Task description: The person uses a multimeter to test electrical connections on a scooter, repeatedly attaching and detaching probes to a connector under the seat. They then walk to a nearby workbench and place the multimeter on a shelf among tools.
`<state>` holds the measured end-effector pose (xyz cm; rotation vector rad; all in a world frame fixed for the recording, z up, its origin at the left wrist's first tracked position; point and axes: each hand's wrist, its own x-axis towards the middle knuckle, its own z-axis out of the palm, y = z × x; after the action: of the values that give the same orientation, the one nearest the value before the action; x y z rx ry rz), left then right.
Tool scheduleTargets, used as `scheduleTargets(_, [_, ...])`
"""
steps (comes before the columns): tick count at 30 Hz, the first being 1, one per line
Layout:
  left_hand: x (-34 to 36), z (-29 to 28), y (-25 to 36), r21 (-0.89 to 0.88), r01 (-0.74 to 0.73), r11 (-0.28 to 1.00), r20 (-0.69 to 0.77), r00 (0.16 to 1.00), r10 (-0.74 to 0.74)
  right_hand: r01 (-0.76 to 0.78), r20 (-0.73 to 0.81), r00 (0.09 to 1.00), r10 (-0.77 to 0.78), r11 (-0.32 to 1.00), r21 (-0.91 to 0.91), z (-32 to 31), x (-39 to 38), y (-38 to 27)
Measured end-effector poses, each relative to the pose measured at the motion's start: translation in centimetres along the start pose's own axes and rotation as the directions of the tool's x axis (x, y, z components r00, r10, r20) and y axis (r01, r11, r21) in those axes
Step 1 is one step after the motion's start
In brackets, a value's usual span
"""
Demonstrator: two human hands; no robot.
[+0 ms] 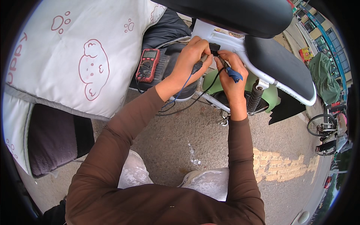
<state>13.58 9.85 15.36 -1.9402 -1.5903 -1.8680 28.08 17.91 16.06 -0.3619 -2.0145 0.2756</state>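
My left hand is closed around a test probe with a blue lead trailing from its rear end. Just to its right, my right hand pinches another slim lead or probe; a black cable runs from it, and a blue wrapped piece lies against that hand. Both sets of fingertips meet at a small black connector beside the scooter's white frame. The probe tips are hidden by my fingers. A red multimeter rests on the dark ribbed footboard, its leads looping down toward my hands.
A black seat overhangs my hands, with a second black seat to the right. A white padded cover with pink drawings fills the left. Below right are a spring shock absorber and a green body panel. A bicycle stands farther off.
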Motion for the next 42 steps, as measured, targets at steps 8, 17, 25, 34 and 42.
scheduleTargets(8, [-0.01, -0.24, 0.13, 0.000, 0.012, 1.000, 0.018, 1.000, -0.012, 0.010, -0.004, 1.000, -0.010, 1.000, 0.015, 0.18, -0.01, 0.10])
scheduleTargets(17, [0.01, -0.19, -0.01, 0.004, 0.002, 1.000, 0.015, 1.000, -0.002, 0.011, -0.004, 1.000, -0.011, 1.000, 0.017, 0.21, -0.05, 0.18])
scheduleTargets(25, [-0.01, -0.28, 0.18, 0.002, -0.004, 1.000, 0.003, 1.000, 0.004, 0.017, -0.004, 1.000, -0.017, 1.000, 0.011, 0.18, -0.04, 0.06])
scheduleTargets(34, [0.02, -0.10, 0.02, 0.005, -0.004, 1.000, -0.005, 1.000, 0.004, 0.016, -0.007, 1.000, -0.016, 1.000, 0.015, 0.17, -0.05, 0.01])
scheduleTargets(42, [0.04, -0.15, -0.01, 0.010, -0.013, 1.000, -0.001, 1.000, 0.013, 0.021, -0.008, 1.000, -0.021, 1.000, 0.013, 0.15, 0.01, 0.00])
